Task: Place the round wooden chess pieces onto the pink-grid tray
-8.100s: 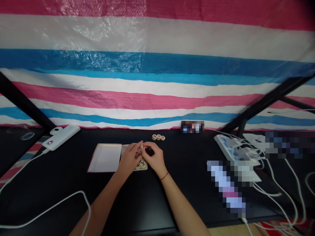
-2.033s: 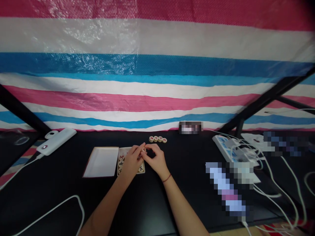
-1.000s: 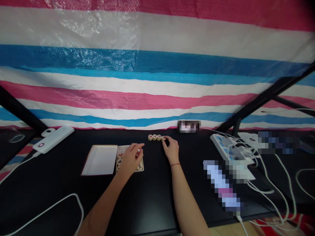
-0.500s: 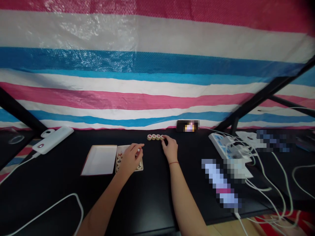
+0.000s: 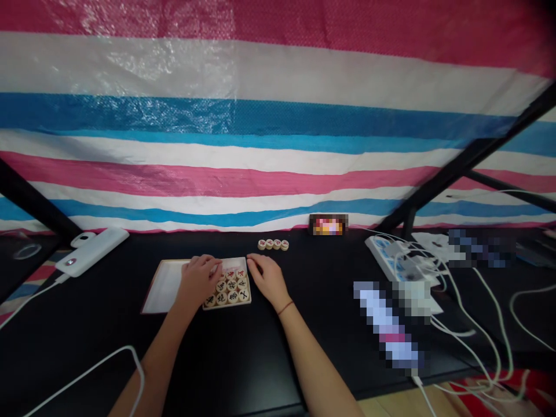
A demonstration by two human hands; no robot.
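A small wooden box [image 5: 248, 300] holds several round game pieces [image 5: 231, 286] marked in red and black. My left hand [image 5: 197, 281] lies over the box's left edge with its fingers curled on it. My right hand [image 5: 267, 278] rests at the box's right side, fingers stretched toward its far right corner and holding nothing. A row of round pieces [image 5: 273, 244] with red marks lies on the black table [image 5: 243, 359] just beyond my right hand.
The box's pale lid [image 5: 161, 285] lies left of it, partly under my left hand. A white power bank [image 5: 91, 250] with a cable sits far left. A power strip [image 5: 397, 260] and tangled white cables [image 5: 473, 313] fill the right. A striped tarp [image 5: 278, 116] hangs behind.
My right hand has drawn back from the row of pieces to the box's right side. My left hand has slid left off the pieces, which now show.
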